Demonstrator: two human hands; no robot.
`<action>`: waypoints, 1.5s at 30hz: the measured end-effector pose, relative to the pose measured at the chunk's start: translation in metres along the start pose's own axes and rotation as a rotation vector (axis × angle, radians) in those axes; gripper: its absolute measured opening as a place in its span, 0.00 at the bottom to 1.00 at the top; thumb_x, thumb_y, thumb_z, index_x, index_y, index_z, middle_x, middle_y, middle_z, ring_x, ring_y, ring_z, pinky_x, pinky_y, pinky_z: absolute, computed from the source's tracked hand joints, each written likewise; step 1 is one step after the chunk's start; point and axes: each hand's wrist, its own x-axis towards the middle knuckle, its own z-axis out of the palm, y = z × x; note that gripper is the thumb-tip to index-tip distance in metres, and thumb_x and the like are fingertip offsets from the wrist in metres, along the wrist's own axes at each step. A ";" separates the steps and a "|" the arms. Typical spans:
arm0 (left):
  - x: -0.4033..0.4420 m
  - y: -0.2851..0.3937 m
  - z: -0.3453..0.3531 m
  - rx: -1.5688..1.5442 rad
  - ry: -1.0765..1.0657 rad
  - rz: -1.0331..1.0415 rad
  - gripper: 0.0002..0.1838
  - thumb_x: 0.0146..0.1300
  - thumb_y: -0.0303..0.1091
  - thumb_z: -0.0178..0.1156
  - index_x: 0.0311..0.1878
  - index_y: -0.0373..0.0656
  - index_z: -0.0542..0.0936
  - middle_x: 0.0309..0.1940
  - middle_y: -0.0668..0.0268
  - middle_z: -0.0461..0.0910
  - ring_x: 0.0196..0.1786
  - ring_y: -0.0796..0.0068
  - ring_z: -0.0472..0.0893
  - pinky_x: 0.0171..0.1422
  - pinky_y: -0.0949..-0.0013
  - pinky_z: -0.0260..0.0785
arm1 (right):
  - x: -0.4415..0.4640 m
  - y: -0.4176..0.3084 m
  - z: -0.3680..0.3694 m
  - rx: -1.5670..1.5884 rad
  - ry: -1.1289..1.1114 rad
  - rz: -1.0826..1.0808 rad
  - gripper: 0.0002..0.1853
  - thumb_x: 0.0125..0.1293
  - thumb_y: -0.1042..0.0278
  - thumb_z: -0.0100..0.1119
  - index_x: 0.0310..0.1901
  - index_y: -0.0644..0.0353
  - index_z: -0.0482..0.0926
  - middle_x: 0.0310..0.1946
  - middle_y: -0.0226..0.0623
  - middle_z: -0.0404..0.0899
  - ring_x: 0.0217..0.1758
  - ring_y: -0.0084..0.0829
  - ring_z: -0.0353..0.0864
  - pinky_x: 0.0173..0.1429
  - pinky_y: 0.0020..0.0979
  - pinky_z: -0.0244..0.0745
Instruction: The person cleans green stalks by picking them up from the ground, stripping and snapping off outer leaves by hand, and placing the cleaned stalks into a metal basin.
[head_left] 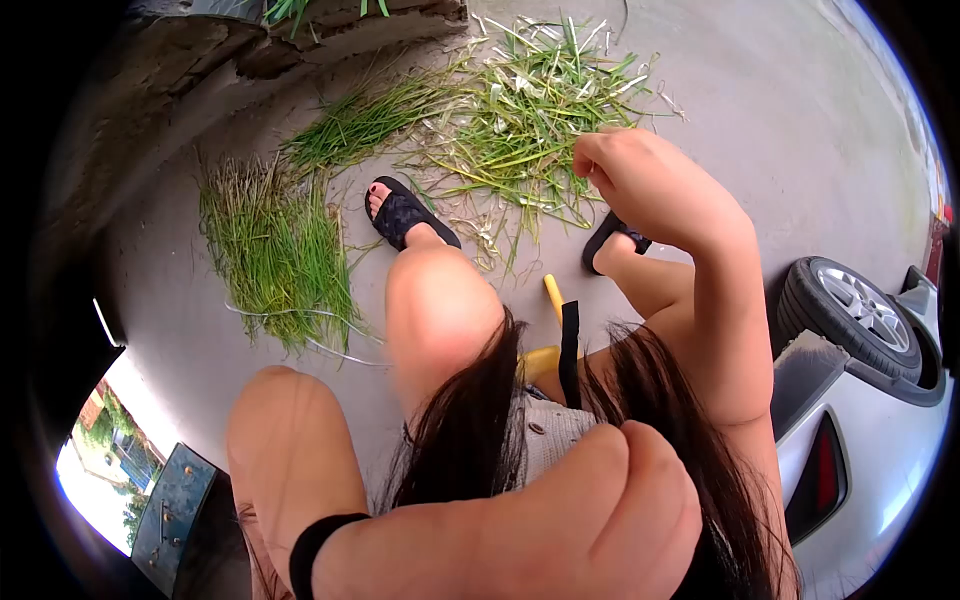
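Observation:
My left hand (590,510), with a black band (322,548) at its wrist, is close to the camera in front of my chest. Its fingers are curled closed, and whatever may be inside is hidden. My right hand (635,175) is out in front, at the right edge of a loose pile of long green leafy stalks (530,125). The fingers bend inward and look closed; no held thing shows. A neater bundle of green stalks (275,245) lies on the floor to the left, with a smaller bunch (380,115) between bundle and pile.
A pale cord (335,350) runs by the bundle. Black sandals (400,210) are on my feet. Yellow bars (553,292) show between my legs, near a black strap (570,350). A silver car (880,470) with its wheel (860,310) stands at right, a rough ledge (340,40) at upper left.

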 end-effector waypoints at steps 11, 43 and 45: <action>-0.049 -0.192 0.047 -0.320 -0.091 -0.421 0.06 0.52 0.25 0.48 0.32 0.36 0.74 0.31 0.58 0.76 0.33 0.63 0.76 0.36 0.66 0.68 | 0.022 -0.021 0.013 0.006 -0.034 0.042 0.06 0.56 0.75 0.48 0.35 0.65 0.72 0.27 0.48 0.76 0.34 0.47 0.75 0.37 0.40 0.69; -0.103 -0.289 0.118 -0.969 0.226 -0.784 0.09 0.66 0.31 0.49 0.46 0.39 0.67 0.43 0.61 0.78 0.49 0.76 0.75 0.57 0.71 0.63 | 0.049 -0.045 0.015 0.160 0.268 -0.126 0.15 0.56 0.71 0.58 0.45 0.65 0.72 0.35 0.45 0.74 0.37 0.42 0.76 0.42 0.36 0.71; -0.089 -0.252 0.096 -1.056 0.216 -0.723 0.08 0.66 0.31 0.49 0.46 0.40 0.67 0.43 0.61 0.77 0.49 0.74 0.74 0.58 0.69 0.63 | 0.053 -0.049 0.018 0.275 0.372 -0.161 0.14 0.57 0.70 0.58 0.44 0.66 0.73 0.35 0.43 0.76 0.35 0.37 0.78 0.40 0.33 0.73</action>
